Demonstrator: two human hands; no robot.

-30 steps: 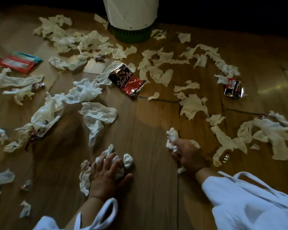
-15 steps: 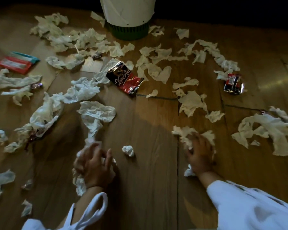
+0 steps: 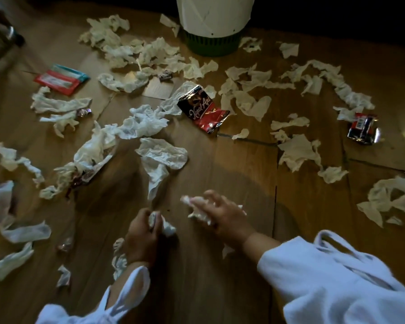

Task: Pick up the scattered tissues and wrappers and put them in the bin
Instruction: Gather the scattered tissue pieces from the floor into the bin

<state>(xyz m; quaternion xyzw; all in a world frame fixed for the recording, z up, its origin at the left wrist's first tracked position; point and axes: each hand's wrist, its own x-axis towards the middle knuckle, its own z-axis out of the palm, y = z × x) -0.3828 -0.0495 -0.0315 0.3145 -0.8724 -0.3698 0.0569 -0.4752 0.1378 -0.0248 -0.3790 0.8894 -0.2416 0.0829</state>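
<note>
Crumpled white tissues lie all over the wooden floor. My left hand grips a wad of tissue low in the middle. Just to its right, my right hand holds a bunch of tissues, blurred with motion. A large tissue lies just beyond both hands. A red and black coffee wrapper sits farther up the floor. The bin, white with a green base, stands at the top centre.
A red and teal packet lies at the upper left and a dark foil wrapper at the right. Small candy wrappers sit among the tissues on the left. A metal furniture leg stands in the top left corner.
Both hands have moved toward each other at the centre, each carrying its gathered tissues. The right hand swept left from the tissues on the right, and the small tissue ball between the hands is gone.
</note>
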